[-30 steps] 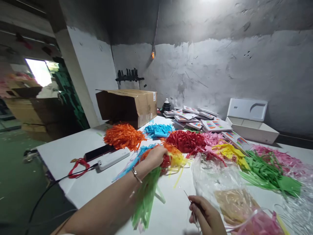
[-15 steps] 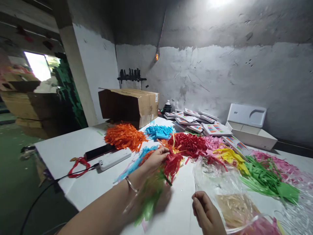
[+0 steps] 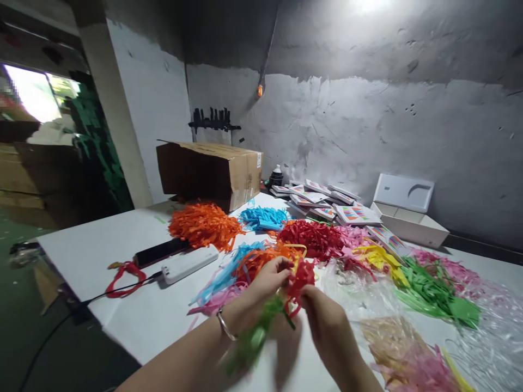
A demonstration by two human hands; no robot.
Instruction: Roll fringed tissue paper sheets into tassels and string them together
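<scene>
My left hand is closed on a red tissue-paper tassel, whose cut strips spread out on its right. A green tissue-paper tassel, blurred, hangs below my left wrist. My right hand is closed, with its fingertips against the lower right side of the red strips; what it pinches is hidden. Behind the hands lie orange paper strips and a larger heap of red strips. Light-blue strips and pink strips lie left of my left hand.
An open cardboard box stands behind an orange heap. A white power bank with a cable lies at left. Flat printed boxes are piled near the wall. Green strips and clear plastic bags cover the right side.
My right hand has moved up and left to meet the red tassel. My left hand has shifted slightly right, and the view has turned a little.
</scene>
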